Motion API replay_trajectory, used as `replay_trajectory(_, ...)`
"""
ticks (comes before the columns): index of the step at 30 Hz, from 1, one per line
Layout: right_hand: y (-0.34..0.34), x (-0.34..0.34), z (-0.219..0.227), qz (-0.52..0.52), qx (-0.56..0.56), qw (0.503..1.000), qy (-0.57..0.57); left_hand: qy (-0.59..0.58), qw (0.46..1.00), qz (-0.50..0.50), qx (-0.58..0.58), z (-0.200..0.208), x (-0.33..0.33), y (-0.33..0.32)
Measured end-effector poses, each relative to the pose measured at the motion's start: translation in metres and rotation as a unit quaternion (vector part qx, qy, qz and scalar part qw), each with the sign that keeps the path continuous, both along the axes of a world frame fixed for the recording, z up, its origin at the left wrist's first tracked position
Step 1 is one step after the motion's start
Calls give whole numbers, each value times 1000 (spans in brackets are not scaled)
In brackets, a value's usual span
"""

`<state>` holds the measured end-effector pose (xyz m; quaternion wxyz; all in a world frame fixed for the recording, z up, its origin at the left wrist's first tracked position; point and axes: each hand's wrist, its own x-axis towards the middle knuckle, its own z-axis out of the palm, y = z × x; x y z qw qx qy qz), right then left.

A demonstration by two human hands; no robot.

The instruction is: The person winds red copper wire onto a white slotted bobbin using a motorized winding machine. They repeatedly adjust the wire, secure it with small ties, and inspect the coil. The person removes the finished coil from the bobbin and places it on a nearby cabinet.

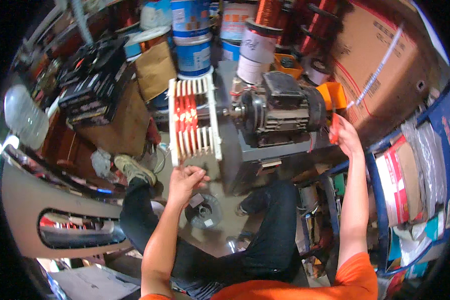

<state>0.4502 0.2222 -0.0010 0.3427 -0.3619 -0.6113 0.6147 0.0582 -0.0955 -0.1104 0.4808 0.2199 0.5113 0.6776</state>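
My left hand (184, 183) is raised under the lower edge of a white slotted winding former (194, 121) wound with reddish copper wire; its fingers are curled, pinching something too thin to make out. The former sits on the shaft of a dark electric motor (280, 107) mounted on a grey metal stand (255, 155). My right hand (346, 136) reaches to the motor's right side and grips a small red handle (335, 126) beside an orange part (334, 95). My legs in black trousers stretch out below.
Copper wire spools (257, 45) and blue-white buckets (192, 42) stand behind the motor. A large cardboard box (380, 60) leans at the right, above a blue metal rack (380, 200). A wire reel (204, 211) lies on the floor. Dark boxes (92, 90) are stacked at left.
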Motion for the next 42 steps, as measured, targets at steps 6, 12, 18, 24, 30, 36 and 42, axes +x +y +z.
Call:
replay_trajectory(6, -104, -37, 13, 148, 19, 986, 74, -1, 998, -53, -17, -2, -7, 2)
replay_trajectory(12, -188, -138, -16, 306, 185, 902, -241, -20, 996, -81, -14, -3, -12, 0)
replay_trajectory(18, -205, -190, -20, 319, 264, 814, -409, -14, 996, -92, -11, 0, -13, -7)
replay_trajectory(24, -216, -214, -25, 292, 330, 798, -412, 5, 996, -94, -4, 4, -11, -7)
replay_trajectory(30, -220, -231, -26, 303, 261, 811, -428, 19, 996, -87, -6, 2, -12, -4)
replay_trajectory(36, -225, -232, -35, 278, 238, 836, -410, 29, 997, -76, 7, -1, -14, -9)
replay_trajectory(42, -220, -221, -52, 289, 246, 849, -368, 100, 991, -89, -23, -7, -15, -5)
